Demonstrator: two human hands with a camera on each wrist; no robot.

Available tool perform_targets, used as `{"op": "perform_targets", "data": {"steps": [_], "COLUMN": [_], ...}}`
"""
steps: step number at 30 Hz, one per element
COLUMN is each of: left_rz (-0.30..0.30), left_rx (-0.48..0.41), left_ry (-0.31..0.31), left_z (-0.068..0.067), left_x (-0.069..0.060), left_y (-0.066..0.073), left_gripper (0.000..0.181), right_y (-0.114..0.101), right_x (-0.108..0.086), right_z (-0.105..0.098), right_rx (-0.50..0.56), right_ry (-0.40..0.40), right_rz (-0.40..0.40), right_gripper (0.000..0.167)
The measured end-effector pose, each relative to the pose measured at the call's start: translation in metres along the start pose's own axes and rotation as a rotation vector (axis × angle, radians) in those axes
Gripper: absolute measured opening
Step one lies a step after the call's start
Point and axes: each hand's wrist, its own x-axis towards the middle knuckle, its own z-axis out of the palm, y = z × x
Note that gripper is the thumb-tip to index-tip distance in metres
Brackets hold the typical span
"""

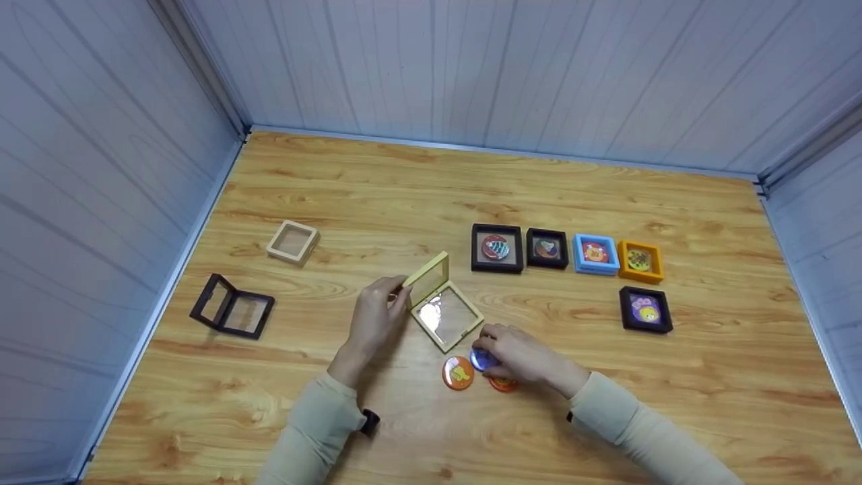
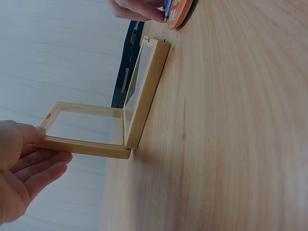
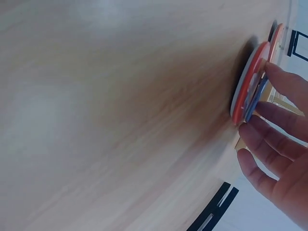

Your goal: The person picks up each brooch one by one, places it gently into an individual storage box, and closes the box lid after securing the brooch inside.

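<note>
My left hand [image 1: 375,313] pinches the raised lid of a pale yellow display frame [image 1: 448,318] between thumb and fingers; the lid [image 2: 84,126] stands up from the base, which lies on the table with clear film showing. Near the frame's front corner, my right hand [image 1: 522,353] pinches a round blue badge [image 1: 482,360] by its edges. That blue badge lies over a red-orange badge [image 3: 246,86], partly hidden under the hand in the head view. Beside them an orange badge [image 1: 458,373] with a yellow figure lies flat on the table.
At the left are an opened black frame [image 1: 248,314] and a closed beige frame [image 1: 293,242]. Several frames holding badges stand at the right, among them a large black one [image 1: 497,248], a light blue one [image 1: 596,254] and an orange one [image 1: 640,261]. Pale panels [image 1: 471,74] enclose the table.
</note>
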Motion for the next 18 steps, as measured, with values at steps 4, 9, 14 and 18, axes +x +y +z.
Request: {"op": "perform_targets", "data": {"steps": [4, 9, 14, 18], "left_rz": [0.002, 0.022, 0.031, 0.023], "left_rx": [-0.001, 0.008, 0.015, 0.016], "left_ry": [0.002, 0.014, 0.016, 0.017], "left_z": [0.0003, 0.001, 0.0014, 0.001], "left_x": [0.0002, 0.0008, 0.001, 0.0008], "left_y": [0.0001, -0.0012, -0.0019, -0.0016], "left_gripper": [0.015, 0.015, 0.015, 0.015], "right_y": [0.001, 0.0022, 0.002, -0.0004], "right_x": [0.0009, 0.0017, 0.0032, 0.0064], "right_z": [0.0007, 0.0006, -0.002, -0.0075], "right_rx": [0.021, 0.075, 0.108, 0.138], "right_ry": [0.0, 0.017, 0.03, 0.027], "right_rz": [0.004, -0.001, -0.003, 0.011], "right_gripper": [0.037, 0.039, 0.039, 0.04]}}
